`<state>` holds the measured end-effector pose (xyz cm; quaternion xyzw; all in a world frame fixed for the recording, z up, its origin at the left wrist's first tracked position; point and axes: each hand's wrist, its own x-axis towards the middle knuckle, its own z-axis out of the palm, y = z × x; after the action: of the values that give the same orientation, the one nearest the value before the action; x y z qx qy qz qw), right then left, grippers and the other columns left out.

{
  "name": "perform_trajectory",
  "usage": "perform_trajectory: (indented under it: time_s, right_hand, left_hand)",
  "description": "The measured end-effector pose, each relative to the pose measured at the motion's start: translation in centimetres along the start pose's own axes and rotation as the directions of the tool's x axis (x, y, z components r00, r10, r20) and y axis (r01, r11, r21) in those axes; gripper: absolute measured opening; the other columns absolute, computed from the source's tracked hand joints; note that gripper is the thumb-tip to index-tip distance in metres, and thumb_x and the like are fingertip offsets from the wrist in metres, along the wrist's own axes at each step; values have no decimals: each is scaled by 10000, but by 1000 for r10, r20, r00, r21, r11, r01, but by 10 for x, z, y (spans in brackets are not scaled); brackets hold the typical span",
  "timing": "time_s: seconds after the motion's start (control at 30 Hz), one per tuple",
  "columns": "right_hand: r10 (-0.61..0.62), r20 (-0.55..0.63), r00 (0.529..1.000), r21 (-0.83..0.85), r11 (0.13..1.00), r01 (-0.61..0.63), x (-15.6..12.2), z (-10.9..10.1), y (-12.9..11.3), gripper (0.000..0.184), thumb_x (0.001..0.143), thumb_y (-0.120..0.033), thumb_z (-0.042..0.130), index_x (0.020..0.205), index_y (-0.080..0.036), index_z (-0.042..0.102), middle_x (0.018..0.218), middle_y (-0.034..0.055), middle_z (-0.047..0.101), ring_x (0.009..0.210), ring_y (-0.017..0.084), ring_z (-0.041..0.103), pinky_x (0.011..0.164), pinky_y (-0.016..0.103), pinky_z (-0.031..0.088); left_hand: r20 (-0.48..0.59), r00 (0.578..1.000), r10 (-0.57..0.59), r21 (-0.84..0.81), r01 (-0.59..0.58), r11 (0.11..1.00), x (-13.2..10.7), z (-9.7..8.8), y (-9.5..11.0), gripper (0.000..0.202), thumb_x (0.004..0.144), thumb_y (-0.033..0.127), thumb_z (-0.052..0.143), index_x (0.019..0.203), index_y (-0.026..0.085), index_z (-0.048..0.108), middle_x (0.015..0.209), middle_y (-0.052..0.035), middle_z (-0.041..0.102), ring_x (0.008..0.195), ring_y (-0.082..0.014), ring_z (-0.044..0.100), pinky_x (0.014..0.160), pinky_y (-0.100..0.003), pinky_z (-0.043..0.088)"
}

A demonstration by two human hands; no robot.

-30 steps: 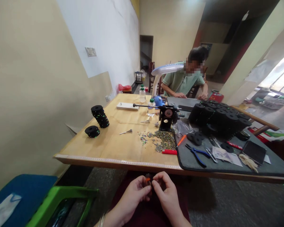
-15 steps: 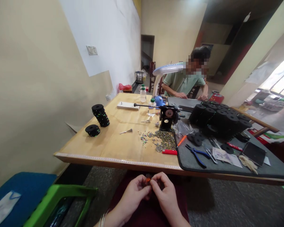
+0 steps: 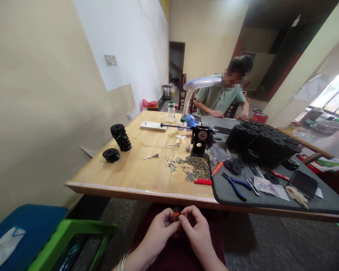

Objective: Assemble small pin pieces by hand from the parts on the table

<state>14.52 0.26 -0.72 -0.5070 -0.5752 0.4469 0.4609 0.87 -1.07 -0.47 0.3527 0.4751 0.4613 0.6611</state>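
Observation:
Below the table's front edge, over my lap, my left hand and my right hand meet fingertip to fingertip. Both pinch a tiny orange piece between thumbs and forefingers; its shape is too small to make out. On the wooden table just ahead lies a heap of small metal pieces with coloured bits beside it, a red lighter and a black hand-crank winder.
Black spools stand at the table's left and in a big pile on the grey mat. Blue pliers, scissors and papers lie on that mat. Another person sits at the far end behind a desk lamp. A green stool is at my left.
My fingertips have closed tighter together around the orange piece and sit slightly lower in view. Nothing on the table has moved.

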Motion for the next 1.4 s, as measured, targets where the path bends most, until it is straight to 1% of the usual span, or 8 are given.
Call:
perform_trajectory:
  time_s: [0.5, 0.63, 0.77, 0.87, 0.97, 1.13, 1.27, 1.4]
  right_hand:
    - [58, 38, 998, 64, 996, -61, 0, 1, 7, 166, 784, -306, 608, 688, -178, 563, 659, 3, 548, 620, 167, 500, 592, 266, 411]
    - [70, 42, 997, 136, 988, -75, 1, 2, 9, 162, 782, -312, 621, 705, -182, 563, 671, -2, 548, 634, 164, 504, 608, 264, 424]
    - [49, 39, 998, 200, 978, -56, 2, 3, 11, 147, 793, -308, 626, 730, -193, 560, 701, -6, 548, 663, 165, 513, 635, 264, 437]
    - [11, 46, 999, 230, 973, -22, 3, 4, 12, 145, 808, -304, 621, 734, -197, 556, 755, 9, 575, 735, 180, 541, 699, 277, 451]
    - [18, 72, 997, 255, 966, -36, 3, 5, 11, 147, 823, -313, 619, 749, -197, 567, 794, 26, 612, 769, 190, 565, 734, 291, 460]
    - [61, 96, 993, 291, 953, -87, 1, 7, 7, 187, 818, -354, 643, 747, -195, 576, 790, 38, 648, 773, 202, 589, 736, 305, 472]
    - [83, 86, 993, 308, 946, -105, 1, 9, 7, 238, 804, -405, 660, 737, -196, 570, 754, 30, 650, 738, 196, 591, 700, 295, 474]
    - [112, 84, 990, 332, 934, -134, 2, 11, 8, 284, 798, -455, 659, 744, -206, 532, 712, 13, 640, 691, 186, 597, 652, 277, 471]
  left_hand:
    - [8, 1000, -25, -72, 26, 997, 1, 0, 0, 366, 602, 361, 840, 684, 150, 552, 620, 45, 567, 571, -99, 522, 532, -222, 452]
    - [47, 995, -89, -191, 96, 977, 2, -1, 1, 330, 608, 301, 855, 760, 137, 612, 713, 9, 621, 656, -118, 576, 595, -236, 490]
    - [101, 984, -150, -344, 176, 922, 1, -1, 1, 290, 650, 208, 843, 860, 132, 658, 848, -36, 654, 766, -145, 626, 723, -289, 526]
    - [153, 975, -164, -436, 215, 874, 1, -1, -2, 226, 682, 164, 821, 857, 128, 682, 852, -45, 660, 788, -153, 638, 788, -326, 532]
    - [177, 970, -165, -488, 232, 841, 2, -1, -4, 174, 706, 133, 797, 853, 128, 705, 851, -49, 671, 808, -161, 646, 812, -338, 532]
    - [195, 961, -199, -511, 272, 816, 2, 1, -2, 209, 704, 118, 785, 907, 132, 733, 929, -71, 709, 862, -184, 664, 825, -325, 525]
    - [212, 961, -180, -528, 267, 806, 1, 5, 1, 228, 679, 115, 790, 900, 137, 736, 918, -69, 721, 897, -198, 667, 879, -325, 492]
    - [220, 962, -159, -460, 246, 853, -2, 13, 4, 233, 656, 151, 803, 868, 144, 708, 844, -57, 702, 850, -205, 658, 816, -322, 483]
